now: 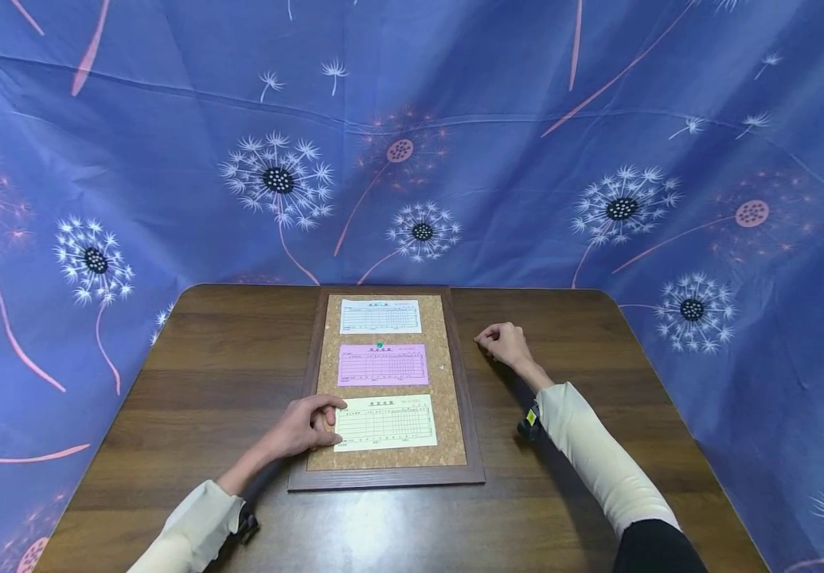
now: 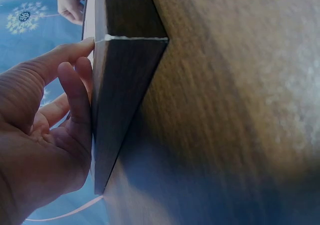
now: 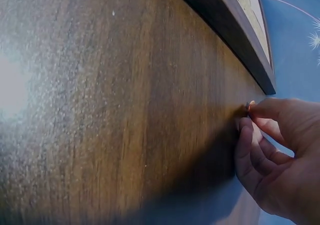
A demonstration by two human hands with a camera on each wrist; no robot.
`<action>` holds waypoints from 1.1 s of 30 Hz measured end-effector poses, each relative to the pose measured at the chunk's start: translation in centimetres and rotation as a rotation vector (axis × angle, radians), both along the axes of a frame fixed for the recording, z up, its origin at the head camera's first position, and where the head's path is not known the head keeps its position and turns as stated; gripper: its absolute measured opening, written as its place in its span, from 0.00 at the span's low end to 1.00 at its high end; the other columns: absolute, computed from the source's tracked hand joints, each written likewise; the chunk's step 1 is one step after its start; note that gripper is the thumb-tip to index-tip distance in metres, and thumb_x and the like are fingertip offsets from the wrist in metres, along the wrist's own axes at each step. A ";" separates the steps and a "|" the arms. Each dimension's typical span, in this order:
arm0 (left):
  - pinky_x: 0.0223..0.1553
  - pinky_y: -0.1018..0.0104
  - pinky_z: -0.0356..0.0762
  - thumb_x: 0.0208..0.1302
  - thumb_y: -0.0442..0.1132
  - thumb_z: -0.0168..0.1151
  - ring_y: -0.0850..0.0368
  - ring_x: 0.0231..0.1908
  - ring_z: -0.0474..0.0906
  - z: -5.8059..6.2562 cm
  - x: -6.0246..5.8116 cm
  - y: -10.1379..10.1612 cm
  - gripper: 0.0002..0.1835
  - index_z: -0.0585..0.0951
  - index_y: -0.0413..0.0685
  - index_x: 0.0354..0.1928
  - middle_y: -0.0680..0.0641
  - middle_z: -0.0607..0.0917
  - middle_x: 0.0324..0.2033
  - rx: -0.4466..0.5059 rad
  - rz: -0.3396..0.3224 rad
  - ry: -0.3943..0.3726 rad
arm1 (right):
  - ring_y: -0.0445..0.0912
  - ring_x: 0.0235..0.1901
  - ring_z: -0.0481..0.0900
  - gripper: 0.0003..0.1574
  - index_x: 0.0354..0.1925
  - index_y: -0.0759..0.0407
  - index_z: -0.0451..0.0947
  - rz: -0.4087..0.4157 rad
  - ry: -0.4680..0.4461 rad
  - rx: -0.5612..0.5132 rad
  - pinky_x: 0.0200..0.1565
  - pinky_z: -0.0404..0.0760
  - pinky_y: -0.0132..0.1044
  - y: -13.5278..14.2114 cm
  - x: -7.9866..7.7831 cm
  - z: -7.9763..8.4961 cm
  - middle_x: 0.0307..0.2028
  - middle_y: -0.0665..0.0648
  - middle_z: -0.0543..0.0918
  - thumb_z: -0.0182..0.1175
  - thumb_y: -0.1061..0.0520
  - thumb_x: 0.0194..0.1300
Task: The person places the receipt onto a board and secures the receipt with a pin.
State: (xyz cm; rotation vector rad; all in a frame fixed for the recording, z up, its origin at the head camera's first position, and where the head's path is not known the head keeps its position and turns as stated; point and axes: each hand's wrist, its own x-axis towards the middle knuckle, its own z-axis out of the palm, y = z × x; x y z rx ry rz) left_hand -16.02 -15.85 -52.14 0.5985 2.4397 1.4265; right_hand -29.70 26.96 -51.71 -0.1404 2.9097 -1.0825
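A cork board [image 1: 451,398] with a dark wooden frame lies on the table, bearing three printed paper slips. My left hand [image 1: 302,426] presses the left edge of the pale yellow slip [image 1: 390,423] flat on the cork, thumb near the lower corner and a finger near the upper one. Above it are a pink slip [image 1: 383,368] with a green push pin [image 1: 379,345] at its top, and a pale blue slip [image 1: 380,318] at the far end. Right of the board, my right hand [image 1: 508,346] pinches a tiny push pin [image 3: 249,105], mostly covered by the fingertips.
The brown wooden table [image 1: 225,342] surrounds the board. A blue cloth [image 1: 497,183] with dandelion prints hangs behind and at both sides. Dark wrist devices [image 1: 529,426] sit at both cuffs.
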 end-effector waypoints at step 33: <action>0.26 0.74 0.71 0.50 0.29 0.78 0.71 0.22 0.71 0.0 0.2 -0.1 0.26 0.81 0.32 0.52 0.41 0.81 0.32 -0.012 0.010 0.003 | 0.36 0.19 0.78 0.09 0.37 0.58 0.90 0.018 0.068 0.093 0.32 0.75 0.33 -0.4 -0.3 -0.7 0.27 0.55 0.90 0.64 0.57 0.66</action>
